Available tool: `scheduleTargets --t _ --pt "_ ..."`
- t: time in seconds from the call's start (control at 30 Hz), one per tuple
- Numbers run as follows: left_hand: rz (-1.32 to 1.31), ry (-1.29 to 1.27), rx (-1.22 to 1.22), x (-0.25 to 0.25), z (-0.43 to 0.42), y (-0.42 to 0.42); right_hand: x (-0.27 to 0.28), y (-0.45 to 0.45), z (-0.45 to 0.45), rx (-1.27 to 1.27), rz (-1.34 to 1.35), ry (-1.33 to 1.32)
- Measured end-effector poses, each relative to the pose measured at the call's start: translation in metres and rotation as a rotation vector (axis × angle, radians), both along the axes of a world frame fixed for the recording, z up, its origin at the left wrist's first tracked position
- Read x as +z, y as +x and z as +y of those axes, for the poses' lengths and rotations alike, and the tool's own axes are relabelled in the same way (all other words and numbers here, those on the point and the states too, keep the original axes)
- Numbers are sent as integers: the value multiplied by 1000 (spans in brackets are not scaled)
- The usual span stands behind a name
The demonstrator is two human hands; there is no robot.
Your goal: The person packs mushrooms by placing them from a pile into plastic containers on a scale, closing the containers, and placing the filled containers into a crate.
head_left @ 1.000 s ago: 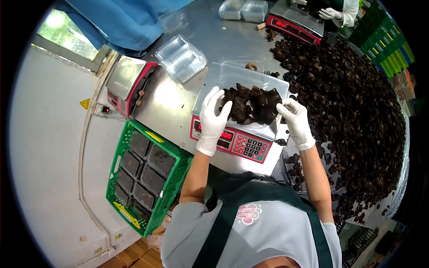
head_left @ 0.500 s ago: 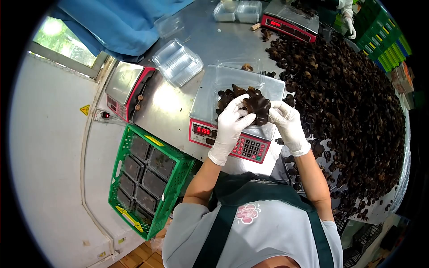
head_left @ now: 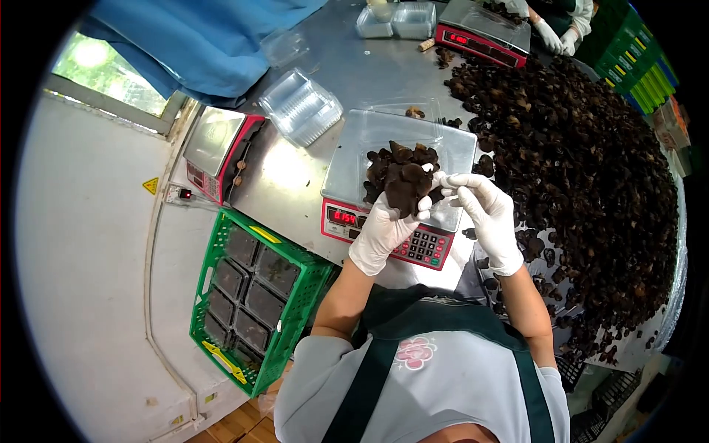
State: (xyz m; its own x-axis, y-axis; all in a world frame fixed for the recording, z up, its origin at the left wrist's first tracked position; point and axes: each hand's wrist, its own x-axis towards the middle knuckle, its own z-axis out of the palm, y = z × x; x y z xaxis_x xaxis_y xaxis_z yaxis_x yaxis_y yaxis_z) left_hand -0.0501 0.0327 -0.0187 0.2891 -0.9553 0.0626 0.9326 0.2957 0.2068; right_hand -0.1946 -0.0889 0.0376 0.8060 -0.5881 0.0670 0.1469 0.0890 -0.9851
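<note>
A cluster of dark wood ear mushroom (head_left: 406,190) rests in my gloved left hand (head_left: 385,235), whose fingers are wrapped round its underside. My gloved right hand (head_left: 487,220) is just right of the cluster, its fingertips drawn together; anything small between them is hidden. Beyond the hands, more wood ear mushrooms (head_left: 399,153) lie in a clear plastic box with its lid (head_left: 391,108) folded back. That box sits on the metal pan (head_left: 341,164) of a red digital scale (head_left: 331,229). Its red display appears to read 0.154.
A big heap of wood ear mushrooms (head_left: 576,177) covers the table's right side. Stacked clear boxes (head_left: 301,107) stand at the upper left. Two more scales (head_left: 213,151) (head_left: 480,46) are nearby. A green crate (head_left: 292,354) holds filled boxes. A co-worker's gloved hands (head_left: 559,38) are at the far right.
My left hand has turned and now cups the mushroom cluster from below. My right fingers have drawn together beside it. The display went from 0.155 to 0.154. The co-worker's hands came further into view.
</note>
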Motion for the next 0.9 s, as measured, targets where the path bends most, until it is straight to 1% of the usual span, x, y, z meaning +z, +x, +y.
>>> scheduleTargets --t 0.07,0.2,0.23,0.27,0.3,0.33,0.37,0.4,0.47,0.53,0.57,0.63,0.67,0.73,0.77,0.8,0.87,0.9 --pt "41 -1 -87 2 0 0 -1 -1 -1 -18 12 -7" --pt "37 29 -102 7 -4 -6 -5 -4 -1 -90 84 -36" --pt "-55 83 -67 -3 -3 -8 -4 -7 0 -131 114 -228" --pt "-278 113 -27 -8 -4 -12 -3 -9 3 -170 144 -420" --pt "-532 265 69 6 -8 -25 -8 -15 3 -142 178 -435" --pt "-783 419 168 18 -12 -41 -15 -22 5 -100 174 -387" --pt "-927 486 243 14 -13 -54 -18 -29 6 -78 203 -344" --pt "-1025 539 148 3 -6 -62 -22 -36 6 -57 231 -299" --pt "-1022 494 123 -10 -6 -83 -40 -53 4 -97 179 48" --pt "-1043 488 -54 -27 -1 -83 -67 -81 -8 -116 174 217" --pt "-1081 457 -100 -27 1 -83 -75 -90 -12 -150 176 267" --pt "-1006 467 -148 -25 2 -87 -85 -106 -19 -192 212 378" --pt "-962 474 -167 -23 2 -89 -89 -112 -20 -191 198 378" --pt "-1015 450 -139 -34 -4 -99 -92 -115 -19 -211 199 396" --pt "-958 449 -178 -39 -6 -104 -88 -112 -17 -269 186 414" --pt "-1051 495 -188 -34 -8 -106 -94 -117 -22 -275 142 405" --pt "-1037 508 -110 -41 -11 -112 -98 -119 -30 -363 112 380" --pt "-1086 520 -66 -41 -12 -112 -104 -124 -38 -360 162 359"
